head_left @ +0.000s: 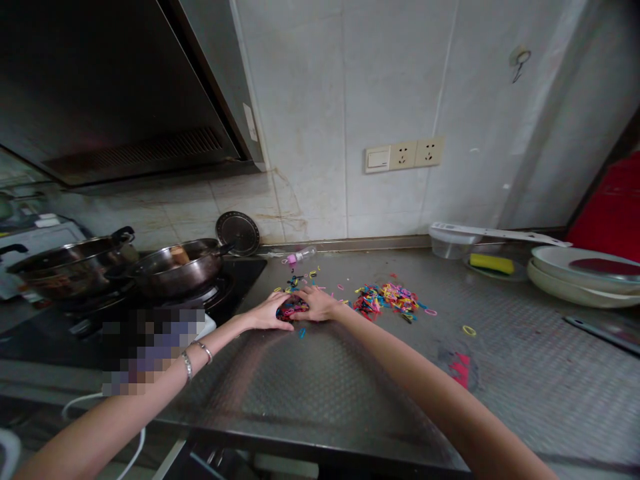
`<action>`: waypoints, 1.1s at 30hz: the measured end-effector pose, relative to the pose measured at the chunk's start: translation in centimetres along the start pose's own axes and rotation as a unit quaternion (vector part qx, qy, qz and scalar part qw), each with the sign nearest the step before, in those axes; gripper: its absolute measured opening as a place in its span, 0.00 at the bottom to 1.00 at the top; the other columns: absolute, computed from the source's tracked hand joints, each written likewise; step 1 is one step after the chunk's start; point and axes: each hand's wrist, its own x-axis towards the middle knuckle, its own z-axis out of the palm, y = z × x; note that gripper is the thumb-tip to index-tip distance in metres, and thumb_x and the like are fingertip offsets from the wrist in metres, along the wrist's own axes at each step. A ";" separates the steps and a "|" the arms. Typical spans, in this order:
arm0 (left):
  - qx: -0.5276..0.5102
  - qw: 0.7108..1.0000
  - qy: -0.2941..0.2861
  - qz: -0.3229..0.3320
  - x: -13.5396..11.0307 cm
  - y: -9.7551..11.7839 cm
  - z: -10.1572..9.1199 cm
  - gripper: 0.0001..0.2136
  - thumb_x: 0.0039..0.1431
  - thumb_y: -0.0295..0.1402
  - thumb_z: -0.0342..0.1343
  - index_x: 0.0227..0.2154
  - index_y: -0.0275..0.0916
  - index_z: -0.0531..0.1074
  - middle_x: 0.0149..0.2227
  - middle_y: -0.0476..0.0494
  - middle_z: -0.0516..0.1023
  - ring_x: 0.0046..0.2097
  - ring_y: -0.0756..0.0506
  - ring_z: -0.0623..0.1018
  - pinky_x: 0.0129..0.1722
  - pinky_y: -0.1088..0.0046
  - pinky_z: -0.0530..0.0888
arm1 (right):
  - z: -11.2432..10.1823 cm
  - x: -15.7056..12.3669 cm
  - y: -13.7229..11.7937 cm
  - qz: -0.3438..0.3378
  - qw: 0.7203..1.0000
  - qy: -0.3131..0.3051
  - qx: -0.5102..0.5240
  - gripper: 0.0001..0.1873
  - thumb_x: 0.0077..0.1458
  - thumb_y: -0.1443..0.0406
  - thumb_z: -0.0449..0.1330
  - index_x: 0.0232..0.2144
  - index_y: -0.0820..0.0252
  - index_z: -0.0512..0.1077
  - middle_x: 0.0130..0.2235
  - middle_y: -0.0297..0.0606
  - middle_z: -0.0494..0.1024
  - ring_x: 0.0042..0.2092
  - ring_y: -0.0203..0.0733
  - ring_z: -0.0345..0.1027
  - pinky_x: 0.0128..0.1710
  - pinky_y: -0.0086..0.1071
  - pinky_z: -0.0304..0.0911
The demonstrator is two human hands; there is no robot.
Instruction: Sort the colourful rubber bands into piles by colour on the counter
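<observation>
My left hand (270, 312) and my right hand (317, 303) rest on the steel counter (350, 387), cupped together around a small dark clump of tiny coloured rubber bands (292, 309). A bigger loose pile of coloured bands (387, 299) lies just right of my right hand. Several stray bands are scattered behind the hands, and one yellow band (469, 330) lies alone further right. Two bracelets (196, 357) circle my left wrist.
Two metal pans (173, 267) sit on the stove at left under a range hood. A small pink-capped bottle (299, 256) lies by the wall. Right of it: a clear container (450, 245), yellow sponge (491, 263), stacked white plates (585, 273), a knife (603, 330).
</observation>
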 end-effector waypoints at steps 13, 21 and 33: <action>0.184 0.981 0.039 -0.051 0.8 1.0 1.5 0.14 0.59 0.38 0.39 0.40 0.35 0.63 0.41 0.37 0.68 0.45 0.42 0.69 0.44 0.65 0.67 | -0.5 1.0 -1.3 0.026 0.989 -0.009 -0.147 0.19 0.58 0.56 0.43 0.42 0.63 0.64 0.42 0.48 0.68 0.44 0.45 0.64 0.41 0.38 0.62; 0.166 0.980 -0.034 -0.106 1.9 1.5 1.2 0.18 0.60 0.38 0.36 0.45 0.32 0.62 0.35 0.31 0.74 0.38 0.37 0.75 0.38 0.63 0.68 | 0.1 1.5 -2.3 0.080 0.985 -0.050 -0.146 0.15 0.57 0.65 0.43 0.42 0.66 0.64 0.38 0.51 0.74 0.39 0.46 0.71 0.36 0.35 0.65; -0.130 0.978 0.075 -0.143 11.5 6.3 -0.6 0.11 0.56 0.34 0.46 0.37 0.33 0.67 0.27 0.43 0.74 0.22 0.50 0.72 0.23 0.74 0.69 | -10.2 -3.3 6.4 0.265 0.955 0.100 -0.087 0.16 0.53 0.63 0.46 0.35 0.65 0.71 0.35 0.47 0.76 0.37 0.42 0.68 0.33 0.27 0.57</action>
